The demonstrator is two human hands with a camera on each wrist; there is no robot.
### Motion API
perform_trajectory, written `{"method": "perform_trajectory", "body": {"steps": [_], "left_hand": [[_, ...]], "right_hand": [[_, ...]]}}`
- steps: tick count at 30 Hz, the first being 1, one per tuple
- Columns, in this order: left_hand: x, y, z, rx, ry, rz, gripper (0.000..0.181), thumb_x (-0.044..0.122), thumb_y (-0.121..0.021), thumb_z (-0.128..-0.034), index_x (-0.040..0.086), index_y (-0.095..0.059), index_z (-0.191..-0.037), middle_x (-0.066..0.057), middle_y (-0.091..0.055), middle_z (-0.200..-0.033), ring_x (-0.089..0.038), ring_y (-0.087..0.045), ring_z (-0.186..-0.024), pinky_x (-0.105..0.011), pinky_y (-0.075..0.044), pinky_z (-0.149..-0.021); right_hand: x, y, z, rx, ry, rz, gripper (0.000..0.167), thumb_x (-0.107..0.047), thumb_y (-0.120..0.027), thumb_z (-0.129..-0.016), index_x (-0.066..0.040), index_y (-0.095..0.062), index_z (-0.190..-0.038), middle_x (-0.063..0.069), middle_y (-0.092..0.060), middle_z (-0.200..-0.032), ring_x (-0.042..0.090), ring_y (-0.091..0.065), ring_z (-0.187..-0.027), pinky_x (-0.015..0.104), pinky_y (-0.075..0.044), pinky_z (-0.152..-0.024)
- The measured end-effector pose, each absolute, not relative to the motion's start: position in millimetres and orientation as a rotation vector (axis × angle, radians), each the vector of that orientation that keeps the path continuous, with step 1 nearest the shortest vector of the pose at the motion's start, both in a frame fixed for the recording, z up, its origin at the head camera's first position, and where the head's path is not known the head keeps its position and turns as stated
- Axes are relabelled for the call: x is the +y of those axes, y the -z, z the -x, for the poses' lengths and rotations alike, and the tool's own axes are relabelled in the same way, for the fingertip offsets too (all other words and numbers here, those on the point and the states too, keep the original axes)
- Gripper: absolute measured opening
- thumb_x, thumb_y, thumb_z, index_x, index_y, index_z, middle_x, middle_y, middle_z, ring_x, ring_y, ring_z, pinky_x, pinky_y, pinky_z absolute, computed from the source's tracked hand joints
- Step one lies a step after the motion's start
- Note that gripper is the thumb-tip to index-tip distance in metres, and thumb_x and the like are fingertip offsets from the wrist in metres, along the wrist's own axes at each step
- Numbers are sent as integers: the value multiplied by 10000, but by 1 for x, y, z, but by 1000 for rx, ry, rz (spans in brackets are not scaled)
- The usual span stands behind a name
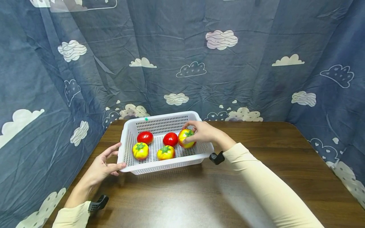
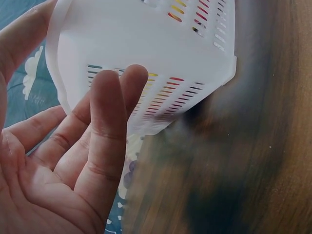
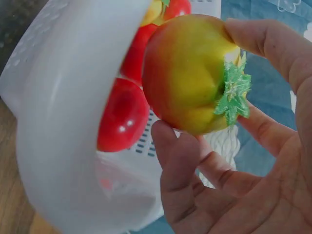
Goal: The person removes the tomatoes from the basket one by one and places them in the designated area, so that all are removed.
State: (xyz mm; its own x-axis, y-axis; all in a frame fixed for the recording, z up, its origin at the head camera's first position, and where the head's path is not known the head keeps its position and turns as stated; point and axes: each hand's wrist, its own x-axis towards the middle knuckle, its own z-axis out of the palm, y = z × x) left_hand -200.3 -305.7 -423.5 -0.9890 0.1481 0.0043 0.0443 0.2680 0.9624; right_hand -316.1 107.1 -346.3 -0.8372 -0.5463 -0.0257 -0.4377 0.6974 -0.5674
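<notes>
A white perforated plastic basket [image 1: 171, 163] stands on the table with artificial tomatoes inside. Its left end is gripped by my left hand [image 1: 98, 166], the thumb at the front corner and other fingers along the side; the left wrist view shows fingers [image 2: 107, 122] against the outer wall. My right hand [image 1: 201, 131] pinches a yellow-and-red tomato [image 3: 190, 73] with a green leafy top, at the basket's right end. Left of it lie a red tomato [image 1: 170, 139] and a yellow one [image 1: 166, 153]. Another red tomato [image 1: 145, 137] and yellow tomato [image 1: 141, 151] sit toward the left end.
The brown wooden table [image 1: 256, 177] extends to the right and in front of the basket. A blue cloud-print curtain [image 1: 182, 47] hangs behind and along both sides. Dark straps show at the left wrist [image 1: 98, 203] and right wrist [image 1: 217, 158].
</notes>
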Motion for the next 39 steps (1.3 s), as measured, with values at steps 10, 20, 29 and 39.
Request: {"method": "perform_trajectory", "body": {"steps": [10,20,29,39], "left_hand": [[-305,424,200,2430,-1850,-162,924,32,-813,-928,78,-292,-1690,-312,-504,-1438,-123,-773,-845,-357,-643,-662],[-305,424,200,2435,-1846,-162,924,32,-812,-928,81,-293,-1690,-287,-521,-1418,-141,-790,-860,-354,-639,-667],[-307,425,200,2444,-1820,-153,921,60,-815,-932,91,-295,-1691,-199,-552,-1374,-171,-800,-876,-366,-643,-697],[-308,425,201,2424,-1836,-183,901,40,-797,-941,81,-292,-1686,-9,-600,-1272,-170,-800,-865,-346,-627,-684]], "right_hand": [[129,340,320,2757,921,713,564,-383,-857,-854,-185,-666,-1346,140,-691,-1118,285,-619,-1009,314,-492,-765],[154,339,329,2805,972,639,562,-360,-831,-881,-146,-649,-1368,93,-661,-922,212,-587,-824,299,-450,-731],[170,334,334,2830,997,547,594,-393,-819,-896,-156,-629,-1407,116,-674,-975,238,-601,-866,310,-465,-739],[191,339,341,2866,1030,466,602,-363,-811,-915,-95,-620,-1418,142,-668,-969,239,-577,-853,299,-465,-715]]}}
